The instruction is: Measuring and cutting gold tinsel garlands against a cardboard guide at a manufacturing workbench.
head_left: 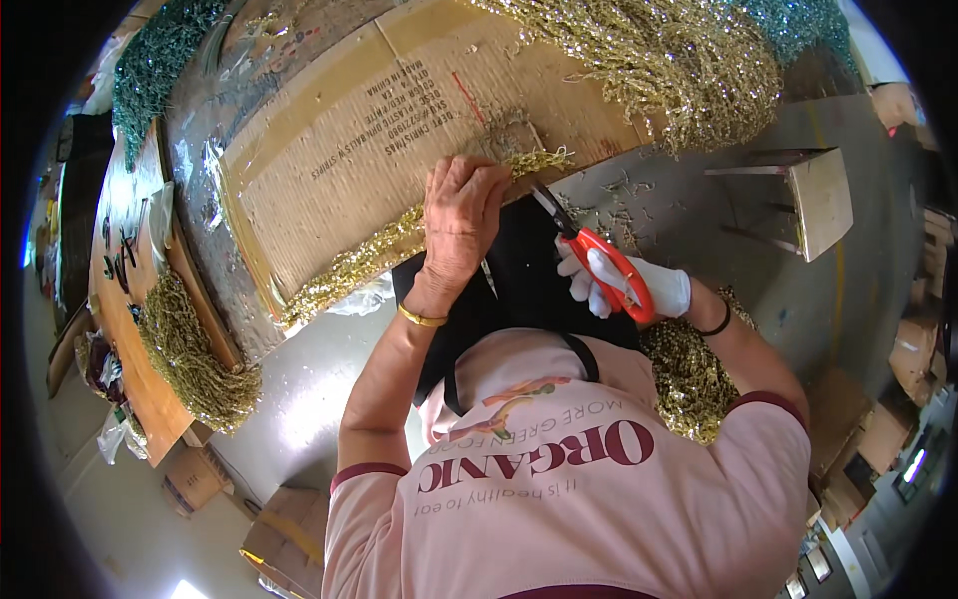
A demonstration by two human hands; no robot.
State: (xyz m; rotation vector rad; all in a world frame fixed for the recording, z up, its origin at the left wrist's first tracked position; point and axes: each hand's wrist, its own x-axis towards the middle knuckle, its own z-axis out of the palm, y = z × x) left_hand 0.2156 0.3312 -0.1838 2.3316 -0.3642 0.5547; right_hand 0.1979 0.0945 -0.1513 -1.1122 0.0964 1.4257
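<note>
My left hand [459,218], bare, with a gold band at its wrist, is closed on a strand of gold tinsel garland [364,262]. The strand lies along the near edge of a flattened cardboard sheet [299,215], and its short frayed end sticks out to the right past my fingers. In a white glove, my right hand [664,288] grips red-handled scissors [614,258] by their loops. Their blades point up and left, just below the strand's right end. From this angle I cannot tell whether the blades touch the tinsel.
A thick gold tinsel pile [679,75] covers the table's far right, beside teal tinsel [803,35]. More teal tinsel [155,85] hangs at the far left. A gold bundle [190,349] drapes over a wooden board. Another bundle [689,379] hangs by my right arm. A stool [820,205] stands right.
</note>
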